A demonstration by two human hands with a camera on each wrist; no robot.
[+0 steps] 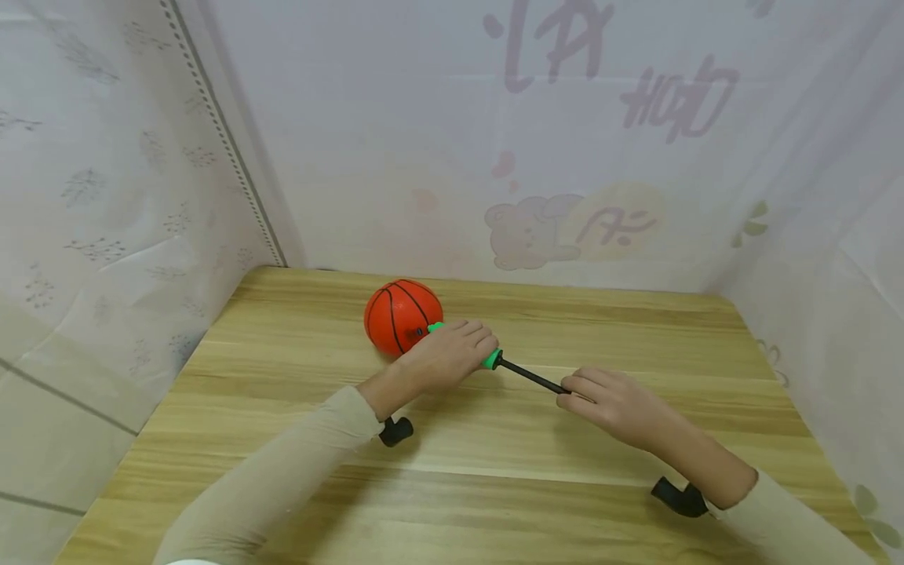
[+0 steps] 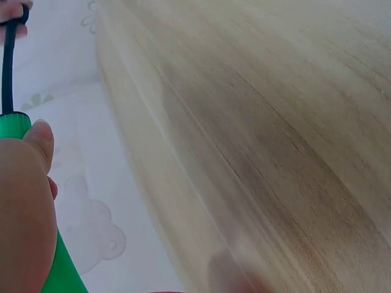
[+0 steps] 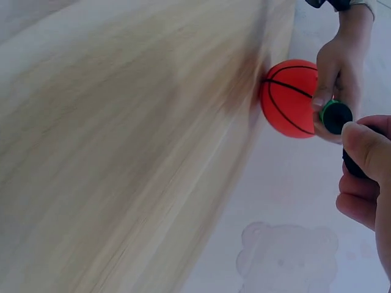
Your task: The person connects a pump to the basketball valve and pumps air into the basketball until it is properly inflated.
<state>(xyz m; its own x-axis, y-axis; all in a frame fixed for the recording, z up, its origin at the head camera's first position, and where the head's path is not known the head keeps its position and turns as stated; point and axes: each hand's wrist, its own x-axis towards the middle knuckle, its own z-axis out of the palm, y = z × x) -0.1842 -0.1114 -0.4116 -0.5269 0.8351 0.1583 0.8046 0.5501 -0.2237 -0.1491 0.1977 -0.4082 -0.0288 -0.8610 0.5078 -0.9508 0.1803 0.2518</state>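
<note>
A small red-orange basketball (image 1: pixel 397 315) with black seams sits on the wooden table. Beside it, my left hand (image 1: pixel 452 355) grips the green barrel of a hand pump (image 1: pixel 490 360), whose green end reaches the ball's side. A long black rod (image 1: pixel 530 375) extends from the barrel toward the right. At the rod's far end, my right hand (image 1: pixel 613 404) holds the black handle, which its fingers mostly hide. In the left wrist view the thumb lies along the green barrel (image 2: pixel 63 271). The right wrist view shows the thumb and curled fingers around the black handle (image 3: pixel 354 165).
The wood-grain table (image 1: pixel 494 502) ends at a pale printed curtain (image 1: pixel 395 141) behind, with more curtain at both sides. Black wrist mounts (image 1: pixel 679 497) hang below both forearms, close over the tabletop.
</note>
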